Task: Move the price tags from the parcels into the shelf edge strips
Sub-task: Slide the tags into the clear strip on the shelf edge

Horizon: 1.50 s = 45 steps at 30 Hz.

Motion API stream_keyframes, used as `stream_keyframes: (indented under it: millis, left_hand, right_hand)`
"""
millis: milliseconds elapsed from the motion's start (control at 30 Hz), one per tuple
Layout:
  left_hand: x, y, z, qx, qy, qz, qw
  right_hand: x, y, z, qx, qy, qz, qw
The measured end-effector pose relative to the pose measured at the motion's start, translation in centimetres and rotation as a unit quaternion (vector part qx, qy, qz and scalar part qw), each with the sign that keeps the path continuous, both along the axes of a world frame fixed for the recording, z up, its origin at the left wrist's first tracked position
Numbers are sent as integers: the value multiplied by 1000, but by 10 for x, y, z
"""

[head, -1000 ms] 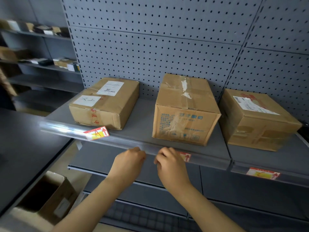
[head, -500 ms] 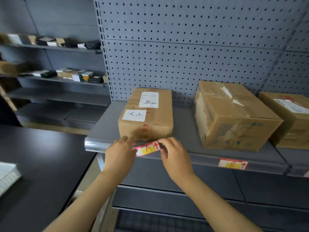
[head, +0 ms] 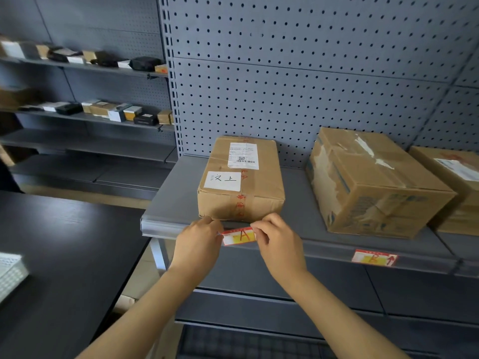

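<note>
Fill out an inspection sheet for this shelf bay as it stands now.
Surface: grey shelf, clear edge strip along its front.
Job's things: price tag A at the strip below the left parcel; second tag seated under the middle parcel.
Clutter: third parcel at right.
Grips: left hand and right hand pinch tag A's ends.
Cables: nothing seen.
Surroundings: pegboard, stocked side shelves, dark counter.
</note>
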<state>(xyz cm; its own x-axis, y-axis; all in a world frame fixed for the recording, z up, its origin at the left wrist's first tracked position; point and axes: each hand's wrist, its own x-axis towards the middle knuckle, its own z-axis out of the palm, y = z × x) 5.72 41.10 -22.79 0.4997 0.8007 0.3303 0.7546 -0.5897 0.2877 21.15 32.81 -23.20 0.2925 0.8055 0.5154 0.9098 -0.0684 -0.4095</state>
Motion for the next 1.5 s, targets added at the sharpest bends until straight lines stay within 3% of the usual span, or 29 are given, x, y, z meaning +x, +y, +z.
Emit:
stream_keyframes:
  millis: [267,1067,1500]
  left_hand:
    - [1,1,1,8,5,9,1000]
    - [2,5,-2,9,8,40,999]
    - [4,-8,2,100,76,-23,992]
  right_hand:
    - [0,1,-5,-4,-29,7,1000]
    - [-2,2,-10,-51,5,48,998]
    - [-7,-5,-1,-61,-107,87,989]
